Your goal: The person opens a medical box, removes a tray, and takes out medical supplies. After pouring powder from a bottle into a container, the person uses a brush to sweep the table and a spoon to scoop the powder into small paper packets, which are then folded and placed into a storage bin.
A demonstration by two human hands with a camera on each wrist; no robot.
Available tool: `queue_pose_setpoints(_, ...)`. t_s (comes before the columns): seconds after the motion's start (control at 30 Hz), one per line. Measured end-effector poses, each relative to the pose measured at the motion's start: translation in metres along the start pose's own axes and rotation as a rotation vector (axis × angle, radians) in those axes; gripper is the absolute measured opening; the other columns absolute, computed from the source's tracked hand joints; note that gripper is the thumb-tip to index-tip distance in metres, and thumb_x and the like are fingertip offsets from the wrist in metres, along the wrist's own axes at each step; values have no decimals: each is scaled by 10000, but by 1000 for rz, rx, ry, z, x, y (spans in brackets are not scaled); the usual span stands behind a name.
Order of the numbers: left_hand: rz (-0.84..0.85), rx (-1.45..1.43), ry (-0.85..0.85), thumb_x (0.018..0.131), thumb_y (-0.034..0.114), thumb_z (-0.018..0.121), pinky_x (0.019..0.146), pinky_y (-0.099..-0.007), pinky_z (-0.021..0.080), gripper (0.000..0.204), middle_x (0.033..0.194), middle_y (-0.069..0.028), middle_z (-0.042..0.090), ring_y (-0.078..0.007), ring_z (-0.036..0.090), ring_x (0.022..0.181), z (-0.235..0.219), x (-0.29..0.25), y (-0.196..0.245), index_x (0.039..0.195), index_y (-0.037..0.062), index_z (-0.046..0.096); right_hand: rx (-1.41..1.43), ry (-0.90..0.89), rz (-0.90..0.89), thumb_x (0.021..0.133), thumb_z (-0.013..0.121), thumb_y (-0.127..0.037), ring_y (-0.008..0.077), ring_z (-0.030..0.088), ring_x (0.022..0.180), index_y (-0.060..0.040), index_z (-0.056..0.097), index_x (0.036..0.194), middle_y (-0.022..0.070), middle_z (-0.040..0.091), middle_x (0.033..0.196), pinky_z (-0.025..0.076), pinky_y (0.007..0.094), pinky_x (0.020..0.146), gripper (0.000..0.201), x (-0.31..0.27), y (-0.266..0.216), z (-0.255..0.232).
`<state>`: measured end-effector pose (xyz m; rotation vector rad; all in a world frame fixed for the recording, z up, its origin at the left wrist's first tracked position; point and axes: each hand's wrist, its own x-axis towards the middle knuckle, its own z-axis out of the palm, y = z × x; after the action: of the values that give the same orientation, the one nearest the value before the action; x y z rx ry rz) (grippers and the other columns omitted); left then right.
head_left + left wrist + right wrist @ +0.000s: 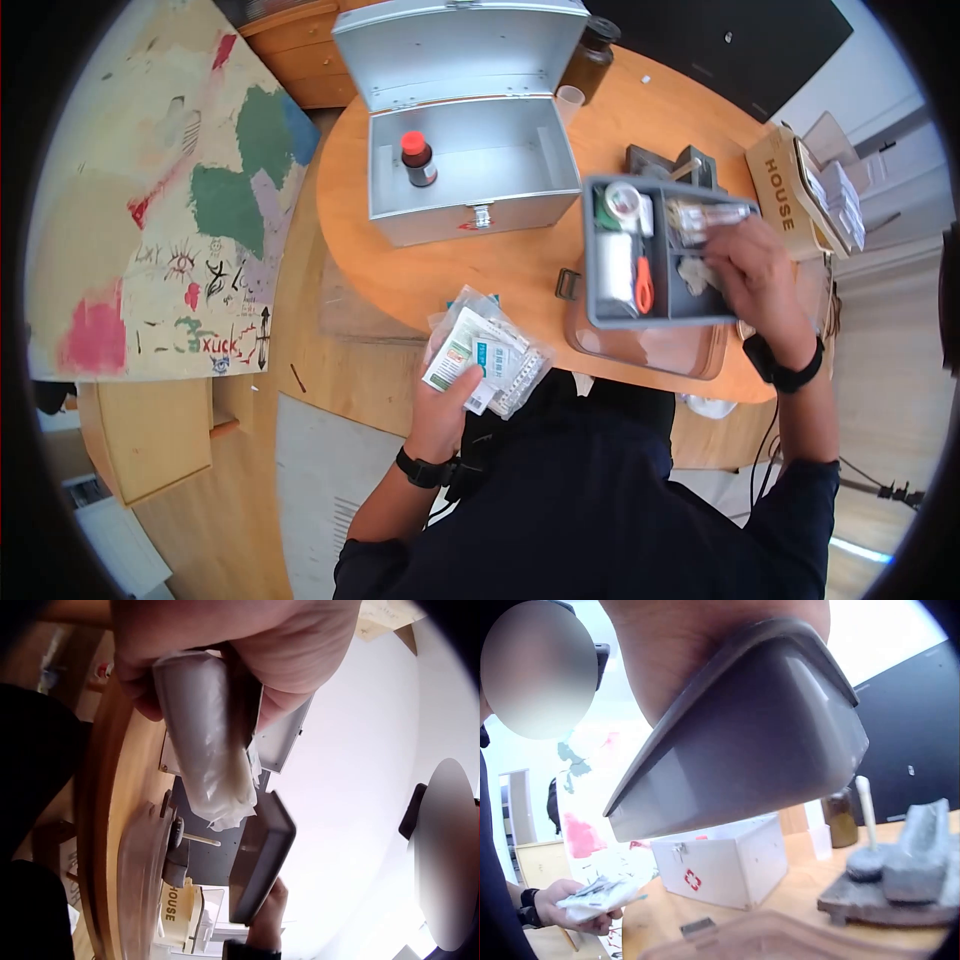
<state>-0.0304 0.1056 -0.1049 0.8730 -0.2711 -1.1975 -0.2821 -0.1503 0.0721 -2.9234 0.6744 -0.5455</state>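
Observation:
My left hand (436,418) grips a clear plastic bag (533,368) with a printed leaflet (452,352) and small white packets, the thumb lying on top. The left wrist view shows the bag's whitish underside (199,731). My right hand (757,272) holds a grey compartment tray (660,322) by its right side, fingers reaching over the rim. Inside lie a tape roll (622,201), a white roll (616,265), orange-handled scissors (645,287), cotton balls (693,276) and wrapped sticks (712,215). In the right wrist view, the tray (742,750) hangs tilted above the table.
A silver first-aid box (480,232) stands with its lid raised, a red-capped bottle (418,160) inside. Below the tray sits a clear plastic container (640,355). Behind are a grey stand (692,165), a brown jar (588,68), a cup (569,102) and a HOUSE box (778,185).

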Motion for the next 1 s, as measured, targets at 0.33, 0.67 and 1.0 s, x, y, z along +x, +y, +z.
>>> queue_pose_setpoints(0.33,11,-65,111,885,-37,667,1055,-361,455,622,1332,-93,559,-186,555,1235,-13,-6,-22,1442,6,394,185,98,-290,791,702,-33,350,630,873,-20,696,877,131,666,871,514,422,778,88,205,26,121)
queue_pose_setpoints(0.67,80,-112,171,880,-30,684,1026,-338,470,590,1292,-82,575,-169,572,1192,-19,-10,-38,1410,2,425,177,-53,-212,806,697,-48,338,638,883,-21,710,874,134,677,862,517,416,778,73,203,52,172)
queue_pose_setpoints(1.0,53,-61,154,884,-37,671,1020,-345,480,609,1298,-98,571,-175,577,1189,-20,-10,-33,1430,3,402,95,97,-273,802,703,-49,333,635,875,-32,715,896,121,686,877,518,410,778,96,195,42,130)
